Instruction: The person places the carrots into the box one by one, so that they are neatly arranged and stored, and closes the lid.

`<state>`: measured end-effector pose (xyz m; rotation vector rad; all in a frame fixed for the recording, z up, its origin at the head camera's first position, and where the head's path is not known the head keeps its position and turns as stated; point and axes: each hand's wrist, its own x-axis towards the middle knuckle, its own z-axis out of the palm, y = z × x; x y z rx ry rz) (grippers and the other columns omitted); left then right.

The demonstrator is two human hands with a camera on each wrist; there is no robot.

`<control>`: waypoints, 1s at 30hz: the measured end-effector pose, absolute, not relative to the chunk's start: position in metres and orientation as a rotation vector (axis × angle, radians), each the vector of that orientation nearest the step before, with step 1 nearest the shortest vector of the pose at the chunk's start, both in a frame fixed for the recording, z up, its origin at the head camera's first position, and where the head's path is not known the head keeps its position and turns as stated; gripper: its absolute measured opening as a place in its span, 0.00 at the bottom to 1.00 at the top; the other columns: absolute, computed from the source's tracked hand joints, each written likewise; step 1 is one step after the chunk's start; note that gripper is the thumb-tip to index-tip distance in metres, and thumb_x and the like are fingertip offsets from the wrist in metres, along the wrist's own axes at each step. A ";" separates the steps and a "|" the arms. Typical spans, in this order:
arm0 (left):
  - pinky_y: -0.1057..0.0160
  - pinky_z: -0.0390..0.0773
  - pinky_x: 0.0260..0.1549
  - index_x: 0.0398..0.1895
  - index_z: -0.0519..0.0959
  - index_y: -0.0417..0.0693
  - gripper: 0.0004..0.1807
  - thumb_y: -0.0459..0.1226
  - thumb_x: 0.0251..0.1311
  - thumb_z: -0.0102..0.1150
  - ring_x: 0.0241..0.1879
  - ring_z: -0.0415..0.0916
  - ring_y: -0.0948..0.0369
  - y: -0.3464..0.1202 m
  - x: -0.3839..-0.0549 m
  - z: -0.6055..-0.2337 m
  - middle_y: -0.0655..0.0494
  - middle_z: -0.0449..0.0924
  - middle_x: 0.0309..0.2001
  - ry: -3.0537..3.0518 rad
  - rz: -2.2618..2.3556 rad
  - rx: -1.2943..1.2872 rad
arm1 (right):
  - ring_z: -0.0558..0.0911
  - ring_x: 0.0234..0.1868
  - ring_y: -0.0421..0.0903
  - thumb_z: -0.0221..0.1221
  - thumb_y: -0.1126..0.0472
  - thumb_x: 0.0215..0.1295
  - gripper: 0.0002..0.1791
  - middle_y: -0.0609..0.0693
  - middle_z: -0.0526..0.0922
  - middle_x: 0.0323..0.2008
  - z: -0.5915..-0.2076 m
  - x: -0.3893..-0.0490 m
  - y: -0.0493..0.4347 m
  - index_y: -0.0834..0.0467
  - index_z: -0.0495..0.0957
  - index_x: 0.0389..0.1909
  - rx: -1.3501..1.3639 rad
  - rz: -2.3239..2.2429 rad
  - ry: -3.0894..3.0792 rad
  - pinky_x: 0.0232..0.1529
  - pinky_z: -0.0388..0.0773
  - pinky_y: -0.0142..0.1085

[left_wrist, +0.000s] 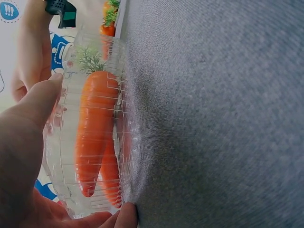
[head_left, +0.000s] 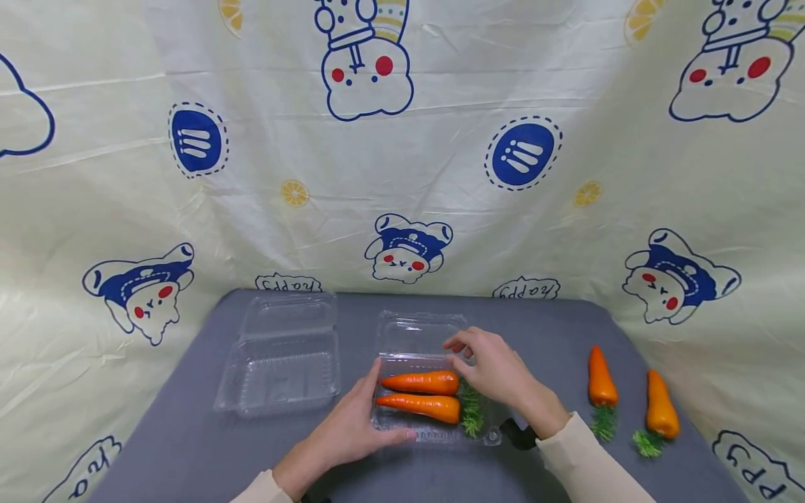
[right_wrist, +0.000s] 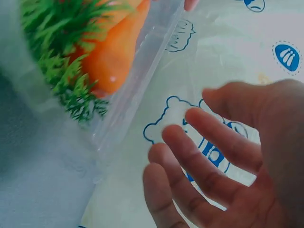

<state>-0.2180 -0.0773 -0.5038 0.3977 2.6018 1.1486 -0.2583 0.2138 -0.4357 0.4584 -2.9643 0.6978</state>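
A clear plastic clamshell container [head_left: 434,438] stands at the middle of the table with its lid [head_left: 418,337] tipped back. Inside, two orange carrots [head_left: 423,382] lie side by side, their leafy green tops [head_left: 472,412] toward the right end. My left hand [head_left: 349,432] grips the container's left end, the thumb along the near side and the fingers round the end wall, as the left wrist view shows. Above the container's far right corner, close to the lid, is my right hand [head_left: 493,367]. Its fingers [right_wrist: 209,175] are loosely bent, with nothing between them.
A second clear clamshell [head_left: 286,370] lies spread out on the left of the grey table [head_left: 189,447]. Two more carrots, one [head_left: 602,377] nearer the middle and another [head_left: 660,405] by the right edge, lie at the right. A printed curtain [head_left: 440,168] hangs behind.
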 end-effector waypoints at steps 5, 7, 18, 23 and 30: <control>0.23 0.72 0.82 1.00 0.44 0.53 0.79 0.71 0.58 0.84 0.87 0.69 0.34 -0.077 -0.217 -0.504 0.37 0.59 0.94 2.596 1.141 0.376 | 0.89 0.52 0.51 0.71 0.57 0.83 0.09 0.50 0.91 0.52 -0.440 -0.261 0.223 0.51 0.94 0.58 0.379 0.723 -2.883 0.51 0.92 0.51; 0.23 0.72 0.82 1.00 0.44 0.54 0.79 0.71 0.58 0.84 0.87 0.69 0.34 -0.077 -0.217 -0.505 0.37 0.59 0.94 2.590 1.140 0.370 | 0.89 0.53 0.53 0.70 0.58 0.85 0.10 0.52 0.91 0.53 -0.443 -0.262 0.227 0.52 0.93 0.58 0.339 0.746 -2.862 0.46 0.91 0.49; 0.23 0.71 0.82 1.00 0.43 0.56 0.79 0.70 0.59 0.84 0.88 0.67 0.34 -0.076 -0.213 -0.502 0.38 0.57 0.95 2.575 1.144 0.389 | 0.90 0.61 0.64 0.64 0.56 0.89 0.21 0.68 0.85 0.67 -0.464 -0.273 0.250 0.63 0.85 0.72 0.174 0.881 -2.867 0.60 0.92 0.62; 0.23 0.72 0.82 1.00 0.43 0.55 0.78 0.70 0.59 0.83 0.88 0.68 0.34 -0.075 -0.215 -0.500 0.38 0.58 0.94 2.592 1.158 0.412 | 0.90 0.58 0.61 0.62 0.54 0.91 0.24 0.68 0.85 0.67 -0.472 -0.280 0.258 0.64 0.81 0.76 0.130 0.930 -2.906 0.60 0.92 0.61; 0.23 0.72 0.82 1.00 0.43 0.55 0.78 0.70 0.59 0.84 0.88 0.68 0.34 -0.075 -0.217 -0.499 0.38 0.59 0.94 2.593 1.143 0.378 | 0.90 0.64 0.64 0.60 0.52 0.92 0.28 0.68 0.87 0.69 -0.479 -0.285 0.259 0.65 0.76 0.81 0.053 1.076 -2.975 0.61 0.93 0.60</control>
